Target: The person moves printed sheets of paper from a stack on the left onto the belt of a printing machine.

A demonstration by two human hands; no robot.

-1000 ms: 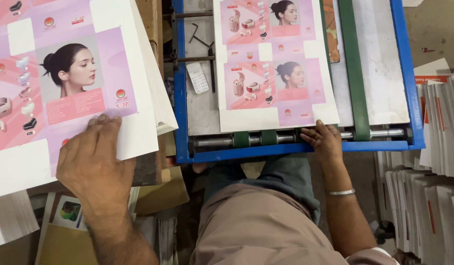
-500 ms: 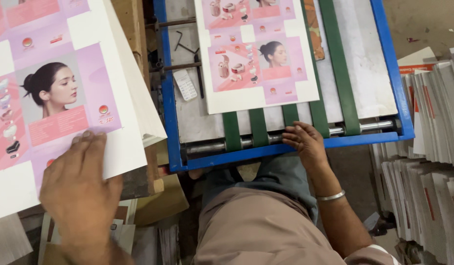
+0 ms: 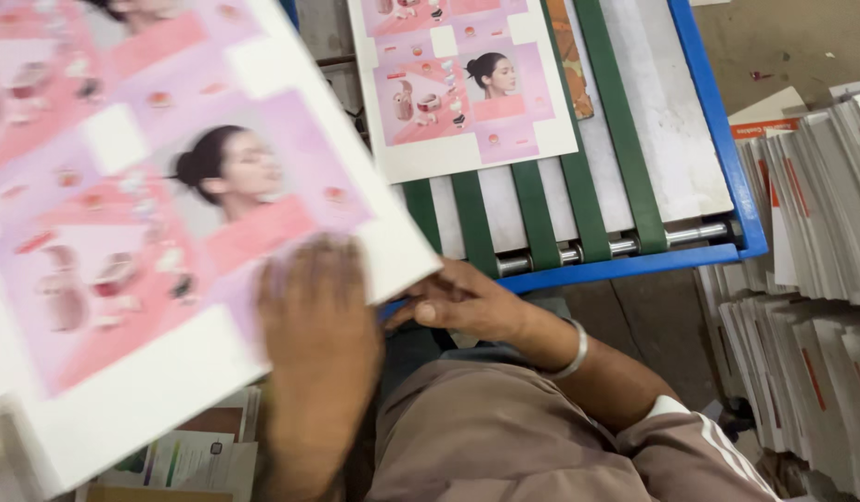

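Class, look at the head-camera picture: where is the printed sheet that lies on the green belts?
The printed sheet lies at top centre, on the green belts inside the blue frame, above the right hand.

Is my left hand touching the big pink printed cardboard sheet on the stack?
Touching. The head view shows the left hand lying flat on the pink printed cardboard sheet, fingers spread over its lower corner, with no gap visible.

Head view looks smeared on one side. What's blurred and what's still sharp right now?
Head view: the big printed sheet and the left hand on it are motion-blurred; the right hand at its corner is slightly soft. The sheet on the belts, the green belts and the paper stacks read fairly sharp. Lighting is even, with no strong glare.
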